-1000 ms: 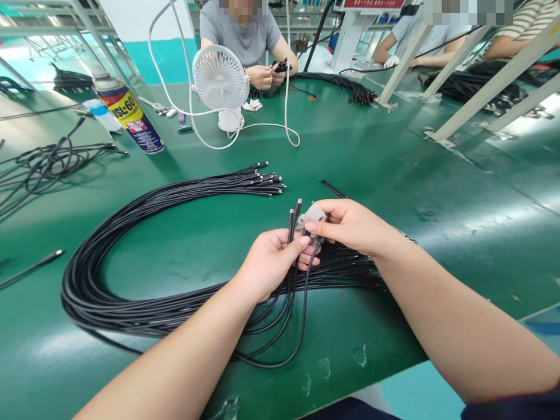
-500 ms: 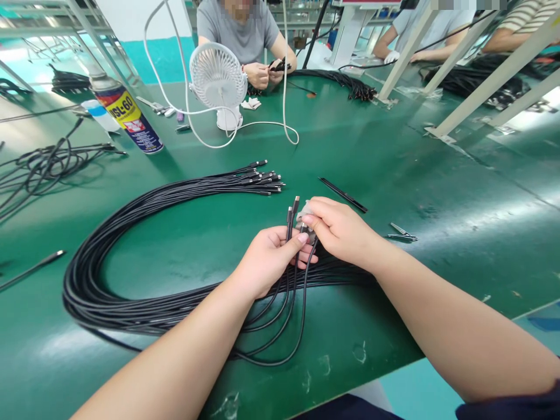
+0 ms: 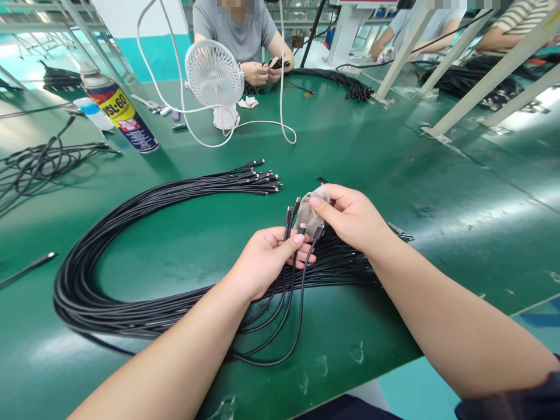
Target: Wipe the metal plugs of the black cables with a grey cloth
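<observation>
My left hand [image 3: 280,252] is closed on several black USB cables [image 3: 301,303], their plug ends pointing up between thumb and fingers. One plug, with its metal tip showing, stands under the thumb, and another leans to the right by the fingertips. Just above them my right hand [image 3: 352,219] pinches a crumpled grey cloth [image 3: 310,211] between thumb and fingers. The cloth lies close behind the plugs; I cannot tell whether it touches them. A large bundle of black cables [image 3: 83,262] curves across the table beneath both hands, with its plugs [image 3: 265,179] fanned out beyond them.
A spray can [image 3: 126,116] and a white fan [image 3: 214,76] with a looping white cord stand toward the back. Tweezers [image 3: 400,232] lie right of my right hand. Loose cables [image 3: 48,157] lie at left. Across the table a person [image 3: 236,35] handles cables; metal posts [image 3: 472,76] rise at right.
My right hand has moved slightly up and right with the cloth, which now shows more of its surface. The rightmost plug has come into view below it. My left hand keeps its grip.
</observation>
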Motion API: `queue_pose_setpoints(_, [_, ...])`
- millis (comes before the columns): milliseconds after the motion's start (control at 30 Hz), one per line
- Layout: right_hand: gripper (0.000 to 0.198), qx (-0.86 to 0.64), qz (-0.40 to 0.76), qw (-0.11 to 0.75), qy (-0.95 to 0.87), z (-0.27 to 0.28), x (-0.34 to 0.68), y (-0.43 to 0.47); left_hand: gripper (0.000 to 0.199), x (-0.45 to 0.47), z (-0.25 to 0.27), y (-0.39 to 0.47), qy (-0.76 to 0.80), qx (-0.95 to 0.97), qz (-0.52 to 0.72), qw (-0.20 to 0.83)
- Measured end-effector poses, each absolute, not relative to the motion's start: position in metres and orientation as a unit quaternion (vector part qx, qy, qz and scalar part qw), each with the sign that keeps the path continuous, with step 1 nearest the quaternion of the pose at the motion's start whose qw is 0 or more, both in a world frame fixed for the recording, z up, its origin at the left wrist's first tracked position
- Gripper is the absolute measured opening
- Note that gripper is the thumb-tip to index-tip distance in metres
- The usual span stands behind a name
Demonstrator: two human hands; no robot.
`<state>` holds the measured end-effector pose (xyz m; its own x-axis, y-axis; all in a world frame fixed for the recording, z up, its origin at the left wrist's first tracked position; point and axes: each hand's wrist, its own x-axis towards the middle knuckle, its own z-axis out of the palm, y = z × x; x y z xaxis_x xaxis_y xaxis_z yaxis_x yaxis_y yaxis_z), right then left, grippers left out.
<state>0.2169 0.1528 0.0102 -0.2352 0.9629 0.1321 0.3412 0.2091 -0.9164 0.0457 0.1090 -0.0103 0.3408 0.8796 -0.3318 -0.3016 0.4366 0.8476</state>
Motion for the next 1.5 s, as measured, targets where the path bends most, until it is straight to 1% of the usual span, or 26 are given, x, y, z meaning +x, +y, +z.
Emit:
queue_pose_setpoints(100, [0.027,-0.446,0.387,0.371,-0.717,0.012,0.217,0.152,0.017,0.046,-0.009,0.109,0.411,0.349,0.402,0.740])
queue_pose_setpoints(200, [0.019,-0.425,0.375,0.327,-0.757,0.012,0.215,0.150,0.014,0.046,-0.008,0.110,0.412,0.347,0.407,0.737])
queue_pose_setpoints(300, [0.022,-0.427,0.415,0.281,-0.753,0.012,0.214,0.150,0.013,0.046,-0.007,0.110,0.408,0.350,0.413,0.735])
queue_pose_setpoints(333, [0.024,-0.425,0.409,0.271,-0.761,0.012,0.213,0.150,0.013,0.046,-0.007,0.109,0.408,0.352,0.413,0.734])
queue_pose_setpoints(367, [0.025,-0.419,0.387,0.266,-0.777,0.013,0.213,0.150,0.013,0.047,-0.007,0.109,0.410,0.352,0.413,0.733])
queue_pose_setpoints(500, [0.025,-0.378,0.236,0.270,-0.854,0.011,0.214,0.150,0.016,0.048,-0.004,0.110,0.426,0.354,0.405,0.728])
queue_pose_setpoints(633, [0.022,-0.385,0.163,0.252,-0.873,0.004,0.214,0.151,0.019,0.049,-0.003,0.110,0.447,0.366,0.389,0.718])
queue_pose_setpoints(733, [0.021,-0.403,0.124,0.284,-0.861,0.002,0.215,0.154,0.019,0.049,-0.004,0.110,0.447,0.373,0.382,0.718])
queue_pose_setpoints(867, [0.025,-0.457,0.089,0.388,-0.795,0.008,0.219,0.156,0.020,0.050,-0.007,0.109,0.445,0.383,0.375,0.717])
queue_pose_setpoints(933, [0.024,-0.471,0.117,0.423,-0.765,0.011,0.219,0.155,0.019,0.050,-0.007,0.109,0.449,0.387,0.371,0.714])
queue_pose_setpoints(1000, [0.023,-0.461,0.176,0.435,-0.753,0.013,0.218,0.152,0.017,0.050,-0.007,0.109,0.448,0.396,0.369,0.712])
queue_pose_setpoints(1133, [0.020,-0.408,0.322,0.410,-0.750,0.013,0.213,0.148,0.017,0.048,-0.005,0.108,0.444,0.404,0.368,0.710])
queue_pose_setpoints(1233, [0.023,-0.411,0.412,0.400,-0.708,0.013,0.212,0.150,0.018,0.048,-0.005,0.109,0.437,0.395,0.379,0.713])
queue_pose_setpoints(1367, [0.031,-0.411,0.487,0.398,-0.660,0.012,0.214,0.154,0.020,0.046,-0.008,0.110,0.419,0.367,0.397,0.729])
queue_pose_setpoints(1500, [0.032,-0.402,0.550,0.361,-0.637,0.013,0.216,0.155,0.029,0.044,-0.007,0.111,0.406,0.341,0.399,0.748])
